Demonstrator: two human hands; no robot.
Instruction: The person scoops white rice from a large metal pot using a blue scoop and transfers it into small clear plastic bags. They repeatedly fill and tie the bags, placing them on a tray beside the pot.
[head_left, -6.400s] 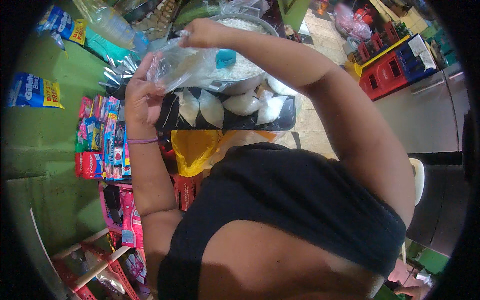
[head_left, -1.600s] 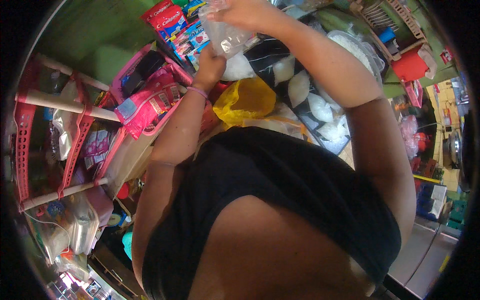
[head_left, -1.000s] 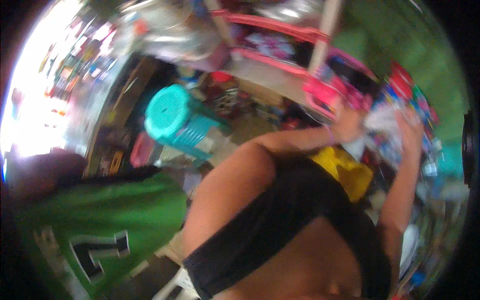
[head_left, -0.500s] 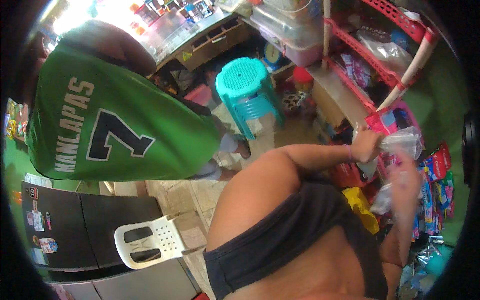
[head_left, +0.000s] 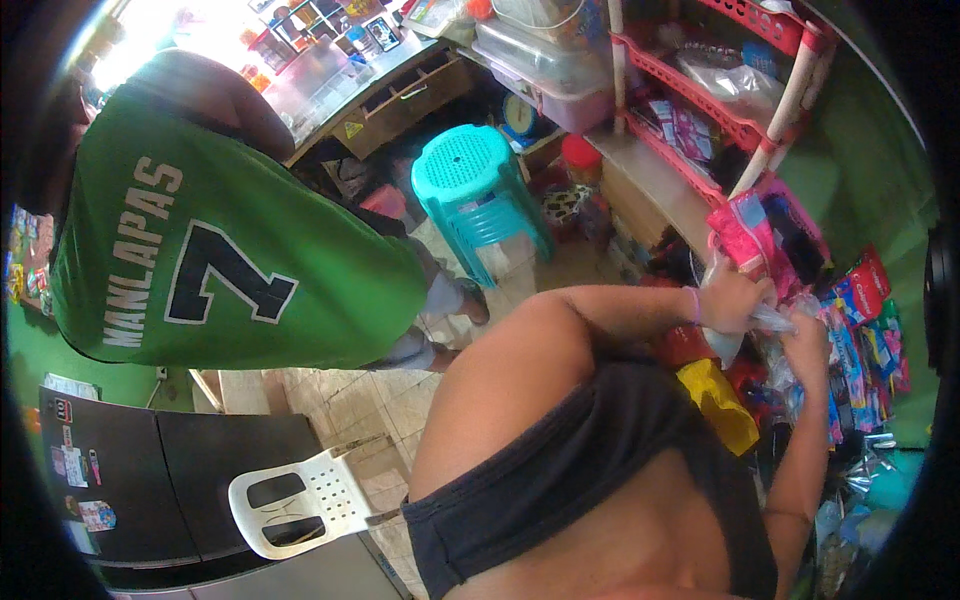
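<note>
Your left hand [head_left: 733, 297] and right hand [head_left: 806, 345] meet at the far right, each grip closed on a clear plastic bag [head_left: 762, 322] held between them, just near the red shelf rack [head_left: 720, 120]. A person in a green jersey [head_left: 200, 250] stands to the left, beside a teal stool [head_left: 478, 190].

clear plastic bag [head_left: 752, 322], crumpled, pinched btwn both hands, nr snack rack.

A clear plastic bag [head_left: 745, 325] is pinched between the fingers of both hands. Just past the fingertips hang red and blue sachet strips [head_left: 860, 330]; above them sits a pink packet [head_left: 745, 235]. Below the fingers lies a yellow bag [head_left: 720, 405].
</note>
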